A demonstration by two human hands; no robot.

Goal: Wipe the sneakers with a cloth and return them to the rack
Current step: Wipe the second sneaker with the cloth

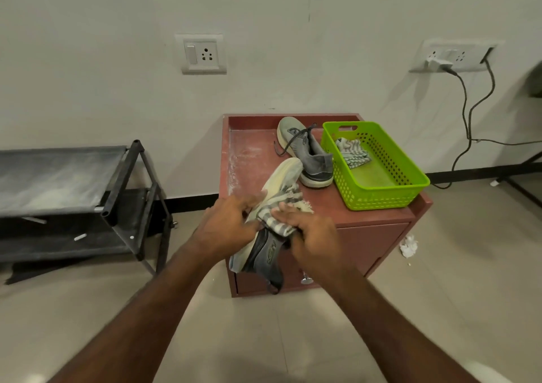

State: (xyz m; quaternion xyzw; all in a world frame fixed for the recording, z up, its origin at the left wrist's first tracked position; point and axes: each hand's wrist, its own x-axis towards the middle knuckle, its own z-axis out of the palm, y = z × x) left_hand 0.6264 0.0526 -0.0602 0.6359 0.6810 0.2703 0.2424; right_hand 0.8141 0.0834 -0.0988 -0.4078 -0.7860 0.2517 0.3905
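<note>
The right hand (312, 233) presses a striped cloth (281, 206) onto a grey sneaker (264, 250), fingers curled around the cloth; the left hand (227, 224) grips that sneaker by its pale sole (the side logo is too blurred to read). Beyond the hands, a second sneaker (305, 150) lies on the red desk (249, 148) beside a green basket (381, 194). The black rack (123, 183) stands left of them

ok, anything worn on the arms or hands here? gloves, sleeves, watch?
Nothing worn that shows. Left hand and right hand are both bare, with no gloves, rings or watch in view. Both forearms are bare right down to the frame edge; no sleeve is visible.
</note>
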